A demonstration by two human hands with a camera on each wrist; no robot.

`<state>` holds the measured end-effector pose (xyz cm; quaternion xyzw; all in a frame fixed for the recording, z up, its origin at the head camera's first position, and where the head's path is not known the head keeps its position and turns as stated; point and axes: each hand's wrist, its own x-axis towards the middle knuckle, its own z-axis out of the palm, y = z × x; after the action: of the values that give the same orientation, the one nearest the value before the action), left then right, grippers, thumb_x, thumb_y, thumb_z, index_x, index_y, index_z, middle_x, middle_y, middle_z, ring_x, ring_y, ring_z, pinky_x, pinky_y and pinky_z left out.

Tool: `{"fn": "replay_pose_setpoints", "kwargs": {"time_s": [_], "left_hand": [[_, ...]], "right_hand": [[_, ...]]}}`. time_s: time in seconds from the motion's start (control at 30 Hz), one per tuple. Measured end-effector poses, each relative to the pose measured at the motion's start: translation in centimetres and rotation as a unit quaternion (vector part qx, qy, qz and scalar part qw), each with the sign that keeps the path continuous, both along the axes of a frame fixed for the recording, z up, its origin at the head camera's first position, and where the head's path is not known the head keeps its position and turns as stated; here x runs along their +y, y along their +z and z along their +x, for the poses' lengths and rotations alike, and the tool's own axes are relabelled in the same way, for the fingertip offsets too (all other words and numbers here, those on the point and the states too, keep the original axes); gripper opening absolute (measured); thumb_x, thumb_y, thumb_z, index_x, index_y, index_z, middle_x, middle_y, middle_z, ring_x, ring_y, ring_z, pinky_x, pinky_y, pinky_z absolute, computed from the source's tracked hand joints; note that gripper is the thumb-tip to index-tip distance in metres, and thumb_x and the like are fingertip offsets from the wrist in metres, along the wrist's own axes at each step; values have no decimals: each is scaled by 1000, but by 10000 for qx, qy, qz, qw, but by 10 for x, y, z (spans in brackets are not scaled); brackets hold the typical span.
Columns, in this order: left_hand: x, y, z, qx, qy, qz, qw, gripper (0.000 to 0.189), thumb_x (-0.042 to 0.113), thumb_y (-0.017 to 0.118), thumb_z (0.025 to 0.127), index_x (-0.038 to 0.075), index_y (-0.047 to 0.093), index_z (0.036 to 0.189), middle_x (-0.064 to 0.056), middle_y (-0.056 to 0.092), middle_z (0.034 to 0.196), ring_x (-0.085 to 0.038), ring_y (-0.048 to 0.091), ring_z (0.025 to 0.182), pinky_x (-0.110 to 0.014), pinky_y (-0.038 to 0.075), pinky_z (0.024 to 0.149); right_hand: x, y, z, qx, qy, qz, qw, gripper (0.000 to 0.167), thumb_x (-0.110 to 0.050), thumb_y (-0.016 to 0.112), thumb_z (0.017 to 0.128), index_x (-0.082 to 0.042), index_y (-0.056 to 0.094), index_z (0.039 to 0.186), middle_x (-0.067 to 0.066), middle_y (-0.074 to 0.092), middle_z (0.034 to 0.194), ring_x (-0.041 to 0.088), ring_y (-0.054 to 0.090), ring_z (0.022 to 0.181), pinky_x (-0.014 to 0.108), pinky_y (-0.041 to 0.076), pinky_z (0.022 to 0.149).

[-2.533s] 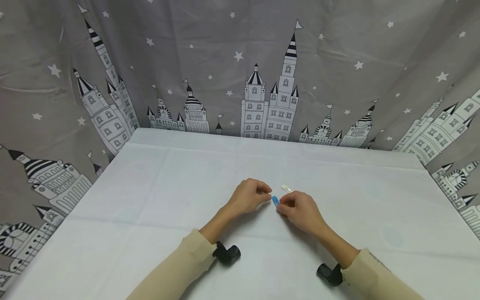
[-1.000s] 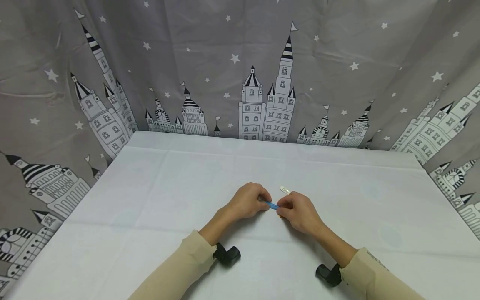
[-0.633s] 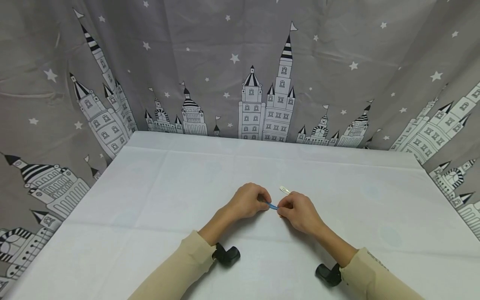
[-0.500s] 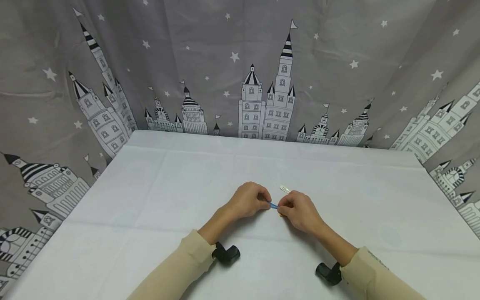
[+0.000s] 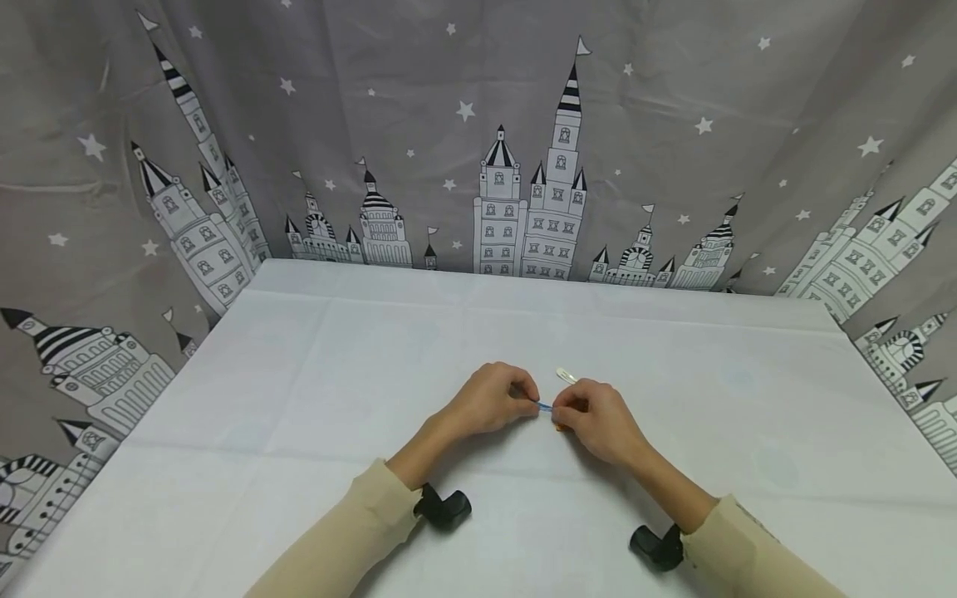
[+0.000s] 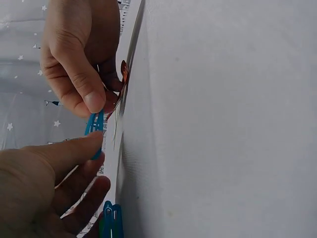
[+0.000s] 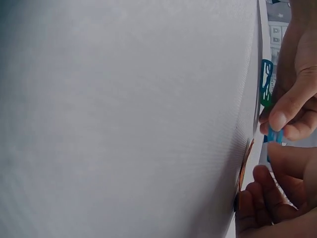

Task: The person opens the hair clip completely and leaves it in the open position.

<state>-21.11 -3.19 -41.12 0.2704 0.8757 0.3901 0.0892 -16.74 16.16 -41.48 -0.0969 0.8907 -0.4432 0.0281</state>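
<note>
A blue snap hair clip [image 5: 546,407] bridges the small gap between the two hands, just above the white table. My left hand [image 5: 493,397] pinches one end between thumb and fingers; my right hand [image 5: 598,419] pinches the other. Seen from the left wrist, the blue clip [image 6: 94,124] stands with its narrow frame showing between both thumbs. An orange clip [image 6: 124,73] lies on the table under my right hand, mostly covered in the head view. Beyond that hand lies a cream clip [image 5: 566,375], partly hidden by the fingers.
Below my left hand a teal clip [image 6: 112,221] with a green part beside it rests on the table, hidden from the head view. The white cloth [image 5: 374,349] covers the table. A grey curtain [image 5: 419,108] printed with castles hangs behind it.
My left hand has come to grip the blue clip's free end, which stuck out from the right hand earlier. The clip has since turned crosswise and now shows edge-on.
</note>
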Motion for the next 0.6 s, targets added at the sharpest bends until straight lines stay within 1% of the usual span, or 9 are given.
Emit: {"fn": "replay_pose_setpoints", "kwargs": {"time_s": [0.13, 0.23, 0.27, 0.37, 0.47, 0.6], "left_hand": [[-4, 1, 2, 32, -40, 233, 9997, 5, 9, 77, 85, 13, 73, 86, 10, 69, 81, -11, 59, 84, -33, 46, 82], [-8, 2, 3, 120, -114, 365, 9992, 3, 11, 77, 85, 12, 74, 86, 10, 69, 82, -11, 60, 88, -34, 46, 86], [-9, 3, 3, 136, -159, 408, 9989, 2, 11, 77, 86, 11, 74, 86, 10, 70, 82, -10, 60, 89, -34, 46, 87], [-13, 5, 4, 112, -221, 513, 9984, 5, 15, 76, 87, 11, 75, 86, 11, 70, 82, -9, 60, 88, -34, 47, 85], [-18, 7, 6, 87, -217, 620, 9978, 4, 16, 76, 88, 12, 75, 86, 12, 69, 82, -9, 59, 86, -31, 47, 80], [-25, 9, 8, 66, -112, 789, 9968, 5, 16, 75, 88, 12, 74, 86, 11, 69, 83, -10, 59, 83, -29, 48, 74]], "right_hand": [[0, 1, 0, -143, 17, -367, 9992, 4, 0, 67, 90, -1, 70, 87, 4, 66, 80, 16, 63, 72, 28, 50, 66], [0, 2, 1, -158, 80, -749, 9970, 4, 2, 65, 91, 3, 69, 91, 8, 66, 85, 20, 66, 77, 29, 55, 68], [0, 2, 1, -115, 85, -806, 9966, 5, 2, 65, 91, 3, 69, 93, 9, 67, 87, 21, 66, 79, 29, 56, 69], [-1, 3, 2, 74, 119, -850, 9963, 9, 1, 67, 91, 5, 70, 98, 9, 67, 94, 21, 65, 84, 28, 55, 71], [-3, 5, 3, 244, 107, -706, 9971, 12, -3, 69, 91, 3, 72, 100, 7, 68, 95, 18, 63, 83, 27, 53, 71], [-6, 7, 4, 244, 73, -757, 9968, 8, -4, 70, 91, 1, 72, 95, 6, 68, 90, 19, 62, 79, 26, 52, 68]]}}
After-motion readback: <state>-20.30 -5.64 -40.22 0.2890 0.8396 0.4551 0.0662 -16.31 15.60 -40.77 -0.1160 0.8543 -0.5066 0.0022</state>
